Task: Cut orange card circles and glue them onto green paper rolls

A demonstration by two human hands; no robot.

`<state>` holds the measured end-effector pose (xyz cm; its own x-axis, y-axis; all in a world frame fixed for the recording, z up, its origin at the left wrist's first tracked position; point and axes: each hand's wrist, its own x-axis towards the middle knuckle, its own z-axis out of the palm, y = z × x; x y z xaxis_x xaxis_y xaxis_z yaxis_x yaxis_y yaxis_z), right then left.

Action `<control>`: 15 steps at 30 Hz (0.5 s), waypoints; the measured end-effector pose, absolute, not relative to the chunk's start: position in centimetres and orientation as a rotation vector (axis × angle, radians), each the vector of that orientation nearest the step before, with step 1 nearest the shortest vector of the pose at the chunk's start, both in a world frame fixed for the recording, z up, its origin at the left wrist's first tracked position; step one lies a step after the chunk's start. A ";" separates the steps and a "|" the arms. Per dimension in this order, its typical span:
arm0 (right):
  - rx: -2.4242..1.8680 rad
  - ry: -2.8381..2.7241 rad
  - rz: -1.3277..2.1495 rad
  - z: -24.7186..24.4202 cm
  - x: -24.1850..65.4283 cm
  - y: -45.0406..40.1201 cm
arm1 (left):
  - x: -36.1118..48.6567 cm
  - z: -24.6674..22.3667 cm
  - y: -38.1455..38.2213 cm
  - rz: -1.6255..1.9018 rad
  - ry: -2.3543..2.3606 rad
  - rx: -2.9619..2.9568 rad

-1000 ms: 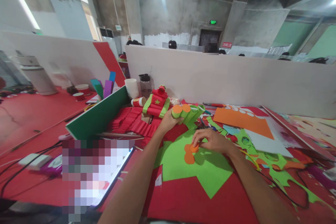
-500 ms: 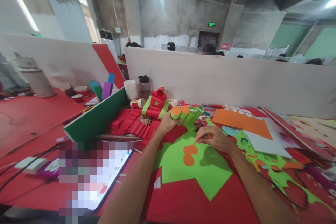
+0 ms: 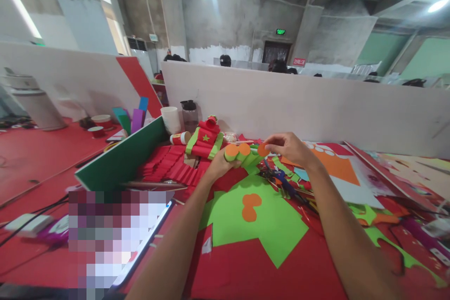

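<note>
My left hand (image 3: 222, 165) is closed round a row of green paper tubes (image 3: 250, 159), held up above the table. Orange paper discs (image 3: 232, 151) cover the ends of two tubes on the left. In my right hand (image 3: 286, 146) a further orange paper circle (image 3: 263, 150) is pinched between thumb and fingers, at the right end of the row. Whether it touches a tube I cannot tell. Below lies a green paper sheet (image 3: 232, 220) with a few overlapping orange circles (image 3: 250, 208) on it.
Behind my left hand stands a red and green paper model with a star (image 3: 206, 138). Pleated red paper (image 3: 168, 164) and a green board (image 3: 119, 154) are to its left. A phone (image 3: 140, 239) lies front left. Pliers (image 3: 277, 178), paper scraps and an orange sheet (image 3: 337, 168) lie right.
My right hand has lifted from the green sheet to the right end of the tubes, carrying an orange circle. My left hand still holds the tubes.
</note>
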<state>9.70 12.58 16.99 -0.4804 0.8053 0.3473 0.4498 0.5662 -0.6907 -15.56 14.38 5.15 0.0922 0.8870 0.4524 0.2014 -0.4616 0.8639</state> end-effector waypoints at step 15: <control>-1.115 -2.223 0.666 16.6 7.9 15.6 | -15.6 5.4 14.1 1.402 1.044 1.778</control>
